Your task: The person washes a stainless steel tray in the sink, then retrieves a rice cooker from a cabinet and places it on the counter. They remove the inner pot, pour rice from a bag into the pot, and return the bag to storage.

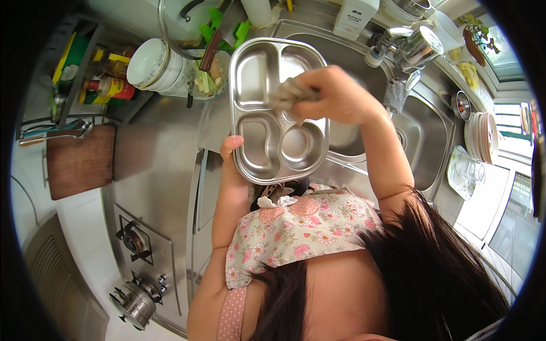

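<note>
A shiny stainless steel divided tray (254, 74), with several rounded compartments, is held up in front of me beside the sink. My left hand (230, 152) grips its lower left edge, the thumb over the rim and the other fingers hidden beneath. Over the tray's upper right part, my right hand (344, 98) is closed round a crumpled grey-beige cloth (293, 98). The cloth overlaps the dividers near the tray's middle; both it and the hand's edges are slightly blurred.
A double steel sink (424, 128) with a faucet (392, 40) lies to the right. Left of the tray are stacked white bowls (149, 63), a bowl of cut vegetables (206, 85) and a brown-handled knife (211, 50). A gas stove (145, 250) stands lower left; stacked plates (480, 137) stand far right.
</note>
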`<state>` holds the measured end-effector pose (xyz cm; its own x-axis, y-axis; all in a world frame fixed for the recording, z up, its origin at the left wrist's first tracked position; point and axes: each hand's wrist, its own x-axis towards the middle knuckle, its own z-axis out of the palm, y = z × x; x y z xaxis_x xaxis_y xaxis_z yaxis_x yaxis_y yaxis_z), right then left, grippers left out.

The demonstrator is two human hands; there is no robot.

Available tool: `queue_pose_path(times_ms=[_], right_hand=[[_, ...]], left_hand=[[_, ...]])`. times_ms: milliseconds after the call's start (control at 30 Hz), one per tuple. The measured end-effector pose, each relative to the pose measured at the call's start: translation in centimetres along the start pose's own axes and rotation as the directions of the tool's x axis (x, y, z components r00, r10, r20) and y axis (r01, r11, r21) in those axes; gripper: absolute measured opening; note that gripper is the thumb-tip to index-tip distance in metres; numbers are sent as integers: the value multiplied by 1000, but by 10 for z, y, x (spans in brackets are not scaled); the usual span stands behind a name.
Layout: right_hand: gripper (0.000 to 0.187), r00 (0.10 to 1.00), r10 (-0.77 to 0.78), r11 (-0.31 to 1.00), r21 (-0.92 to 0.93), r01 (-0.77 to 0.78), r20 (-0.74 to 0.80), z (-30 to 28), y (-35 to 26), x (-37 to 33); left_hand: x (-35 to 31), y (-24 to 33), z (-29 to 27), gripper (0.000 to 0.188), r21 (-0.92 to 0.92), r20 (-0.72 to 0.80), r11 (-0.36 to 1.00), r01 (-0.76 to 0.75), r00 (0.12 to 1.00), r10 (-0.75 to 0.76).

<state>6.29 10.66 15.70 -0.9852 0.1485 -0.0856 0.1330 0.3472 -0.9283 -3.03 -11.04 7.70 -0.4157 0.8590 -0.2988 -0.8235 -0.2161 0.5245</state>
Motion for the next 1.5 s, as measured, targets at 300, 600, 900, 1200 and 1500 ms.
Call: queue_pose_path(times_ms=[300, 600, 900, 1200, 1500], right_hand=[[18, 673, -327, 828, -545, -136, -664, 39, 53, 23], [11, 850, -225, 946, -315, 74, -476, 45, 60, 22], [15, 978, -209, 969, -132, 207, 3, 30, 54, 4], [23, 675, -661, 536, -836, 118, -328, 23, 63, 47], [13, 938, -287, 579, -815, 10, -193, 42, 61, 17]], left_hand=[[0, 0, 11, 66, -31, 61, 997, 73, 996, -71], [0, 2, 13, 67, 70, -6, 997, 22, 1000, -21], [-1, 5, 7, 67, -50, 15, 998, -45, 999, 46], [-4, 16, 25, 68, 20, 80, 1000, -20, 997, 19], [-1, 12, 31, 69, 343, -4, 921, -185, 980, 198]])
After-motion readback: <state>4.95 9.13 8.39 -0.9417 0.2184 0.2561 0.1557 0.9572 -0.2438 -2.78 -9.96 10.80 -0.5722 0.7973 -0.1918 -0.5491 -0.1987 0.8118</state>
